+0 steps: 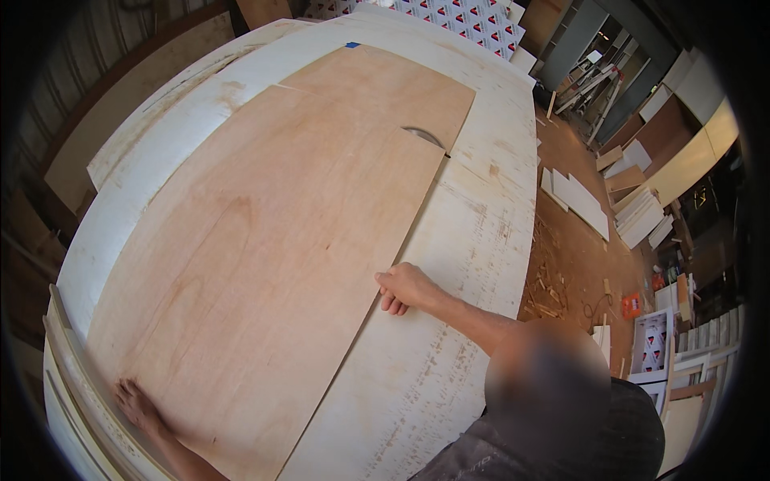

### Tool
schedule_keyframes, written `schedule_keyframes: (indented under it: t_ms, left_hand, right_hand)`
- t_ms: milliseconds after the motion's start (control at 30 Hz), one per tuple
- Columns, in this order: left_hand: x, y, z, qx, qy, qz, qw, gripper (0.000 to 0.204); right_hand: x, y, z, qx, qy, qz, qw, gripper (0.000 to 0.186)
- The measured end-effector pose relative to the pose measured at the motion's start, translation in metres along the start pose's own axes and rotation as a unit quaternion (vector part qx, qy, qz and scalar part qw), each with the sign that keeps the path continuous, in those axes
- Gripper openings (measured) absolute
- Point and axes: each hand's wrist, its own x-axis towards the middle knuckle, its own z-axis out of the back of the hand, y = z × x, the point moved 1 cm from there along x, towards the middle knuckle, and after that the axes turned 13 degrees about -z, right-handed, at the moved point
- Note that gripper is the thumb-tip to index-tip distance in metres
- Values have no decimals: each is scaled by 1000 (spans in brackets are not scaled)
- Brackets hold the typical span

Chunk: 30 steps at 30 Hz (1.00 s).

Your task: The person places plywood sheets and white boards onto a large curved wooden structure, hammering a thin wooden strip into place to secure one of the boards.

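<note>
A large light-brown plywood sheet [265, 232] lies across a white work surface [473, 232]. Near its far right corner, the curved edge of a grey metal disc, like part of a round saw blade [423, 136], shows at the joint with another plywood piece [401, 88] beyond. My right hand [405, 289] is closed at the right edge of the sheet, thumb side on the edge, other fingers curled below. At the near left, my left hand [138, 407] rests on the sheet beside its left edge, fingers stretched out.
White boards [96, 377] stand along the near left. On the right, wood scraps [549, 280] and white offcuts [577, 200] lie on the brown floor, with stacked panels [642, 220] beyond. A patterned sheet [461, 22] lies at the far end.
</note>
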Motion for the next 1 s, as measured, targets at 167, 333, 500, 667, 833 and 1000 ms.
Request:
schedule_keyframes:
  t_ms: [167,333,500,667,833,1000]
  left_hand:
    - [1,-12,11,-39,9,-9,999,45]
    - [-4,-14,11,-74,-20,27,997,45]
    - [-31,-4,43,-206,-7,37,978,51]
    - [-144,-71,145,-394,-13,-3,919,48]
    - [-391,-180,297,-474,-152,-19,867,32]
    - [-497,-303,197,-366,-17,-209,907,39]
  right_hand:
    - [-5,-19,-16,189,5,59,980,34]
    - [-35,-7,-36,375,28,178,909,28]
    - [-90,53,-38,471,140,234,839,33]
    - [-134,65,8,254,158,353,886,31]
    - [-226,77,10,282,209,472,809,42]
    - [-270,72,-10,177,192,528,808,54]
